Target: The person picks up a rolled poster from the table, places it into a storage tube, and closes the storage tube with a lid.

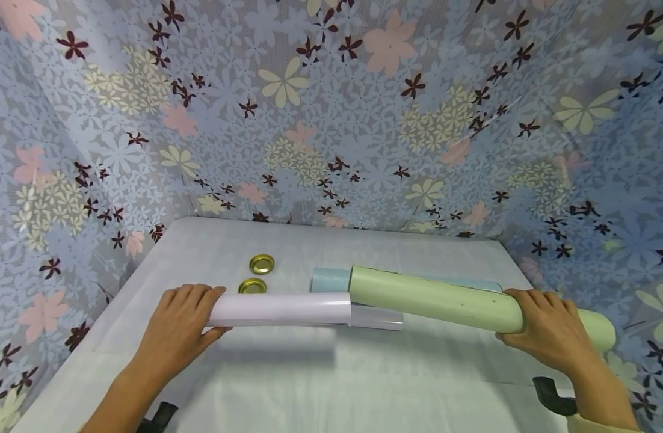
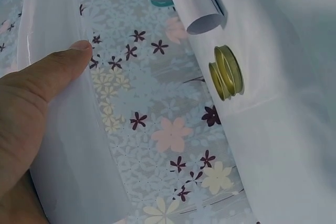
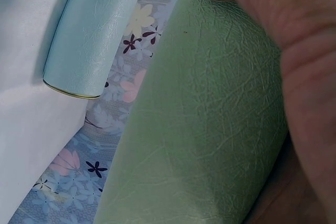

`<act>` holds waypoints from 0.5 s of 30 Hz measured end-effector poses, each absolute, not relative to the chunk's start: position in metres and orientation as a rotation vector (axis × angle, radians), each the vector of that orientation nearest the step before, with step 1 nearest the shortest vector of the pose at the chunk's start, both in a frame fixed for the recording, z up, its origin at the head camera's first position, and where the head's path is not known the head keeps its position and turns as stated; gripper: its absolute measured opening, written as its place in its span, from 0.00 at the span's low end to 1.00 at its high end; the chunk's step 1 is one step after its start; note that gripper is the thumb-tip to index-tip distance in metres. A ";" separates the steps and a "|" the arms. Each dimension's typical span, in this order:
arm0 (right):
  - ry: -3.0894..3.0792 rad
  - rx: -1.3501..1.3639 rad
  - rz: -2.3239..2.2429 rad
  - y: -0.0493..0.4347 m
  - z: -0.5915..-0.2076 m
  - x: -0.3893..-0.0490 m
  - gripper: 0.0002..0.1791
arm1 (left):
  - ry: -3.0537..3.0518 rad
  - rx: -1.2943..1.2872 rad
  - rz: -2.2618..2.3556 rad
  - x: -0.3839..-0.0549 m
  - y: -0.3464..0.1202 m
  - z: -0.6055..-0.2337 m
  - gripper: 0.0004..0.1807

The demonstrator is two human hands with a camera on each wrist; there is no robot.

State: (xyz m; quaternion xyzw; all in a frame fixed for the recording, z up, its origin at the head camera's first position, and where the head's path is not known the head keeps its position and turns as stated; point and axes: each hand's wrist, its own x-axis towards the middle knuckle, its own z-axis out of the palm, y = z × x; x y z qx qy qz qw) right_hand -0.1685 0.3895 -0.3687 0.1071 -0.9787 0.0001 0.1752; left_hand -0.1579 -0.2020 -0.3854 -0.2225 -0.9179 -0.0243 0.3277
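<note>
My left hand (image 1: 182, 319) grips a pale lilac-white tube (image 1: 280, 310) near its left end, fingers over the top and thumb along the near side. A light green tube (image 1: 434, 297) is gripped by my right hand (image 1: 553, 328) toward its right end; its surface looks creased in the right wrist view. Both tubes are held roughly level above the table, the green one slanting down to the right. Their inner ends come right up to each other in the head view. Behind them, a light blue tube (image 1: 331, 281) and a second whitish tube (image 1: 377, 319) lie partly hidden.
Two gold lids, a far lid (image 1: 262, 264) and a near lid (image 1: 252, 286), lie on the white-covered table (image 1: 288, 391) beyond the left tube. Floral cloth (image 1: 331, 120) surrounds the back and sides. The blue tube (image 3: 94, 40) has a gold-rimmed end.
</note>
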 end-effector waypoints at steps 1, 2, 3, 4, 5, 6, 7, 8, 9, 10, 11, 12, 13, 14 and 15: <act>-2.772 0.306 -0.001 0.389 -0.369 -0.169 0.47 | -2.406 -0.578 -0.061 -0.158 -0.202 -0.385 0.40; -2.772 0.307 -0.001 0.390 -0.369 -0.168 0.47 | -2.408 -0.574 -0.061 -0.158 -0.203 -0.385 0.40; -2.773 0.306 -0.003 0.390 -0.368 -0.168 0.47 | -2.411 -0.570 -0.061 -0.158 -0.203 -0.385 0.40; -2.775 0.304 -0.004 0.390 -0.368 -0.168 0.47 | -2.413 -0.568 -0.061 -0.159 -0.204 -0.385 0.40; -2.776 0.301 -0.004 0.390 -0.368 -0.168 0.47 | -2.414 -0.566 -0.061 -0.159 -0.204 -0.386 0.40; -2.776 0.299 -0.005 0.390 -0.368 -0.168 0.47 | -2.413 -0.565 -0.059 -0.159 -0.205 -0.386 0.40; -2.776 0.297 -0.006 0.390 -0.368 -0.169 0.47 | -2.411 -0.565 -0.058 -0.159 -0.205 -0.386 0.40; -2.775 0.295 -0.005 0.390 -0.367 -0.168 0.47 | -2.408 -0.566 -0.057 -0.159 -0.206 -0.386 0.40; -2.774 0.293 -0.005 0.390 -0.367 -0.168 0.47 | -2.406 -0.566 -0.056 -0.160 -0.207 -0.386 0.40; -2.774 0.292 -0.005 0.390 -0.367 -0.168 0.47 | -2.404 -0.565 -0.054 -0.160 -0.207 -0.386 0.40; -2.773 0.291 -0.005 0.390 -0.367 -0.168 0.47 | -2.402 -0.566 -0.052 -0.161 -0.208 -0.386 0.40; -2.771 0.291 -0.005 0.390 -0.367 -0.168 0.47 | -2.401 -0.565 -0.052 -0.161 -0.208 -0.386 0.40; -2.770 0.291 -0.007 0.390 -0.367 -0.168 0.47 | -2.401 -0.564 -0.051 -0.161 -0.209 -0.385 0.40; -2.770 0.291 -0.007 0.391 -0.367 -0.167 0.47 | -2.399 -0.562 -0.050 -0.161 -0.209 -0.385 0.40; -2.768 0.291 -0.007 0.391 -0.367 -0.167 0.47 | -2.398 -0.560 -0.048 -0.161 -0.210 -0.385 0.41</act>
